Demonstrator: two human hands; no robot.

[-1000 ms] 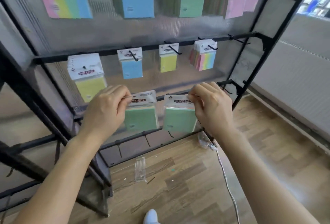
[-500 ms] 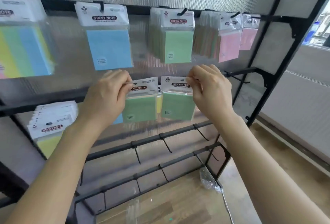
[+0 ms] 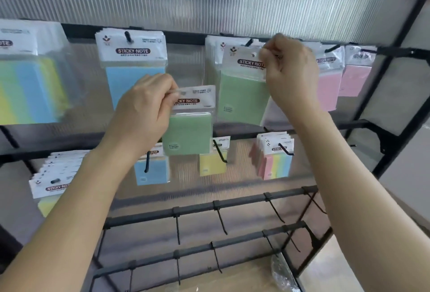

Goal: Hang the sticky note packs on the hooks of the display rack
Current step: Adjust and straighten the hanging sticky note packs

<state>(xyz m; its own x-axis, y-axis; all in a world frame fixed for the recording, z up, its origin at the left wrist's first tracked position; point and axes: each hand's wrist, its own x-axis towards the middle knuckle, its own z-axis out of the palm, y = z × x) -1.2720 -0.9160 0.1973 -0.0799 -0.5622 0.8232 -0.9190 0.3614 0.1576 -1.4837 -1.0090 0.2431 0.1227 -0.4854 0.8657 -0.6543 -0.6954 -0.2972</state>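
Now the right hand has raised its green pack to the hook at one o'clock, grip pinching its top edge; hanging looks imminent, while the left hand still pinches the second pack at centre.

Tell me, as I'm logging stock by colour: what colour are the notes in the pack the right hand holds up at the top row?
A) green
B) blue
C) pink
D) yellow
A: the right hand pinches the header of a green pack just below a top-row hook; the left hand holds a second green pack lower down.
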